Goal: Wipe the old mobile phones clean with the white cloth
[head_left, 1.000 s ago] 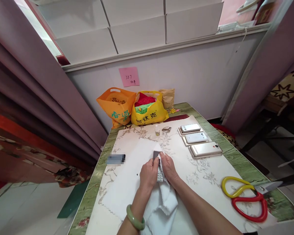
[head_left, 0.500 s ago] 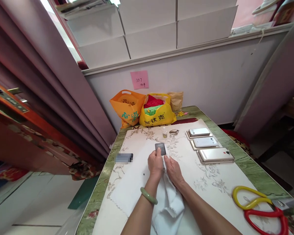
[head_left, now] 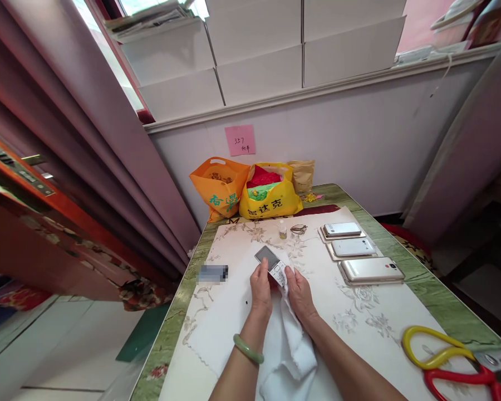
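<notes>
A keypad phone [head_left: 271, 263] with a dark screen and silver keys is held up over the table, tilted toward the left. My left hand [head_left: 261, 285] is closed on its screen end, the thumb lying against the front. At the keypad end, my right hand [head_left: 299, 292] grips the phone's lower edge together with a white cloth [head_left: 295, 340]. The cloth hangs down between my forearms onto the table. On the pale paper left of my hands lies a tiny black piece [head_left: 246, 302], too small to name.
Several phones lie stacked at the right, one a silver phone [head_left: 371, 269]. Scissors [head_left: 451, 356] with yellow and red handles rest at front right. A small bottle [head_left: 283, 229] and glasses [head_left: 299, 229] stand beyond my hands. A blurred-out object [head_left: 212, 273] lies left; a yellow bag [head_left: 271, 206] sits behind.
The phone has turned and tilted leftward, so its keypad now shows between my hands. My hands have moved slightly apart, and the view has shifted a little.
</notes>
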### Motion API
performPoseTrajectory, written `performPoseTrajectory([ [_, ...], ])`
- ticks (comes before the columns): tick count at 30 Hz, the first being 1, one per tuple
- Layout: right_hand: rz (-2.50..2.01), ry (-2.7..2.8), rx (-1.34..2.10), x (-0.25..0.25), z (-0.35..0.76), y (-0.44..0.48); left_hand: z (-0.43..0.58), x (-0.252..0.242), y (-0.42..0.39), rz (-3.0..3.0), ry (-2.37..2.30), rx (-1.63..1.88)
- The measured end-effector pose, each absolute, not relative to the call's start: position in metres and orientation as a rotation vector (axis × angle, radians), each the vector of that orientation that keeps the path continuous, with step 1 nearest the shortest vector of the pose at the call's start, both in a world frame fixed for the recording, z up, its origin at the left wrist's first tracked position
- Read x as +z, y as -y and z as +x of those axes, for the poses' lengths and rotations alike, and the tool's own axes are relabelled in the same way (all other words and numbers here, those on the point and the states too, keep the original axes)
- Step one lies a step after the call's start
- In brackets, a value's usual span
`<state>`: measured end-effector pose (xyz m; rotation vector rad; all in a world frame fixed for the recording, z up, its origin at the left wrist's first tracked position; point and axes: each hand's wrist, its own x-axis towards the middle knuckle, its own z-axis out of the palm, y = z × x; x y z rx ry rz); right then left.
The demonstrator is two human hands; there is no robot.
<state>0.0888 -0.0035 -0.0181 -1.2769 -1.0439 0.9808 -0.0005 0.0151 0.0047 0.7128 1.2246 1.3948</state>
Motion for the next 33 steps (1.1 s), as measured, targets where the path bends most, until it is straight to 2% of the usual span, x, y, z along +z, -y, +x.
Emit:
performPoseTrajectory([
  [7, -1.246, 1.069, 1.015, -0.020, 0.091, 0.005, -0.028, 0.025, -0.027, 0.626, -1.204, 1.515],
  [17, -1.225, 0.876, 1.063, -0.020, 0.093, 0.000, -0.059, 0.022, 0.005, 0.734, -1.139, 1.270],
  [26, -1.263, 1.008, 0.981, -0.026, 0.093, 0.001, -0.059, 0.027, 0.033, 1.043, -1.069, 0.766],
  [33, -1.231, 1.155, 1.006, -0.022, 0.095, 0.004, -0.045, 0.012, 0.026, 1.126, -1.167, 0.867],
])
